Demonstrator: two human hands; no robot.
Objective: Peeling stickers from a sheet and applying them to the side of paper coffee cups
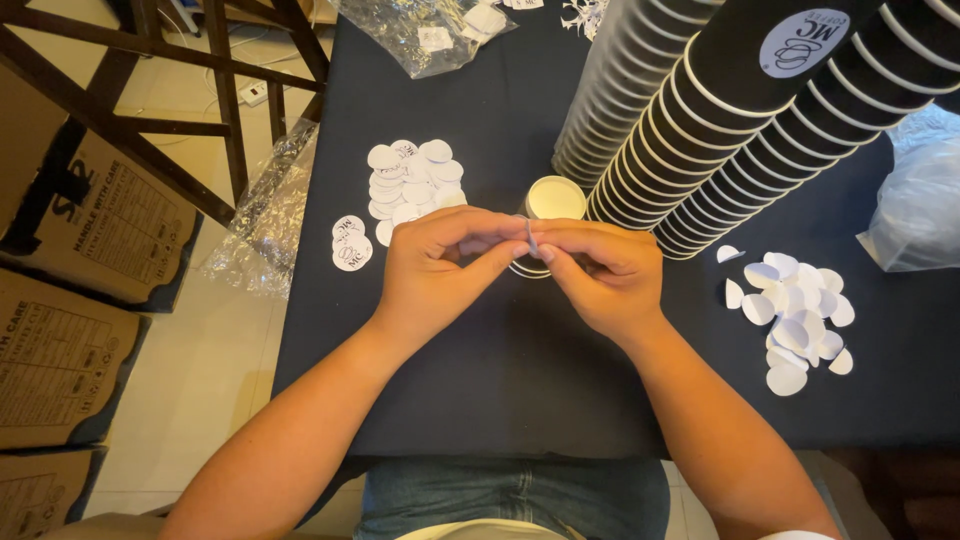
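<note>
Person seen from above, head camera. Both forearms bare to the near edge of the view; no sleeves visible along them, no watch, bracelet or rings. Left hand and right hand bare, no gloves; fingernails short and unpainted where they show. Blue denim jeans at the near edge, with seams and a waistband visible. A sliver of pale, cream-coloured top over the waistband at the very bottom. A scrap of white fabric at the near right corner, too little to identify.
</note>
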